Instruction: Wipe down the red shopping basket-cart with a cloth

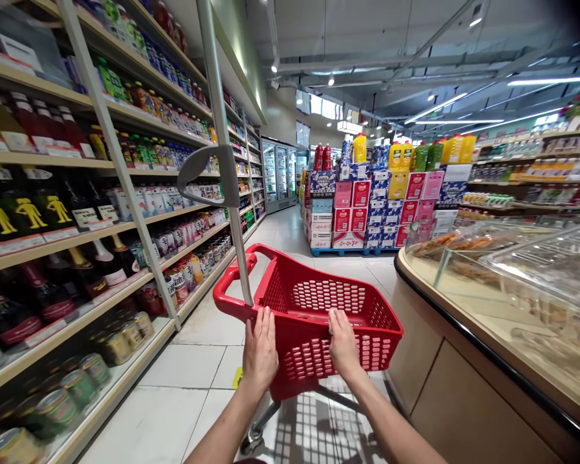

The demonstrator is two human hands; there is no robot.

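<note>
A red plastic shopping cart [309,348] with a perforated basket stands sideways in front of me, on the tiled floor. My left hand [261,348] lies against the cart's near side with fingers stretched out, close to the foot of the metal pole [244,270]. Farther right, my right hand [343,341] has its fingers bent over the near rim of the basket. The cart's red handle [229,293] is at its left end, beyond my left hand. A grey loop-shaped piece [234,177] is fixed on the pole. My right thumb is hidden.
Shelves of bottles and cans [111,225] run along the left. A counter with a black edge [468,348] and packed food stands close on the right. Stacked drink cartons [352,212] stand ahead on a blue pallet. Glass-door coolers [278,171] are farther back, past a tiled aisle [280,225].
</note>
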